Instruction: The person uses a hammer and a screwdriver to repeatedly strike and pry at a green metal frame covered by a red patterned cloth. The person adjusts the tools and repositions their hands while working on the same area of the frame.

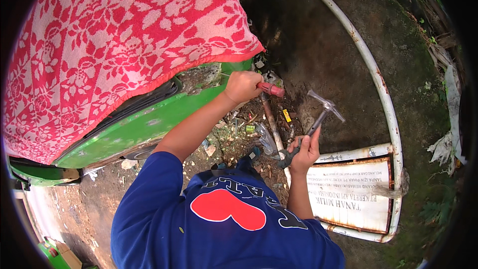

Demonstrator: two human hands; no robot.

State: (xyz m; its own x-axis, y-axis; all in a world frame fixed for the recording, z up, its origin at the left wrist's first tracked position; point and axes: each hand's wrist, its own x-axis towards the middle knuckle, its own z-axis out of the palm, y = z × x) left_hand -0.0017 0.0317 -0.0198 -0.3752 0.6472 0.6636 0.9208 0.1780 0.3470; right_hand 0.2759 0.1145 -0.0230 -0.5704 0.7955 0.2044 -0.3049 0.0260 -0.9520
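My left hand (241, 85) grips a red-handled tool (273, 89) with a thin metal shaft, which points left toward a rough, flaking patch (196, 79) on a green vehicle body (142, 128). Whether its tip touches the patch is hard to tell. Lower and to the right, my right hand (303, 153) is closed on the dark grip of a hammer (326, 105), whose metal head is raised to the right of the red handle, apart from it. A red and pink floral blanket (124, 40) covers the upper part of the vehicle.
A rusty white tube frame (373, 69) curves around the right side, holding a white sign (348, 204) at the bottom. A rusty pipe (269, 114) runs beneath my hands, among litter and stones (234, 129). Torn plastic (445, 144) lies at the far right.
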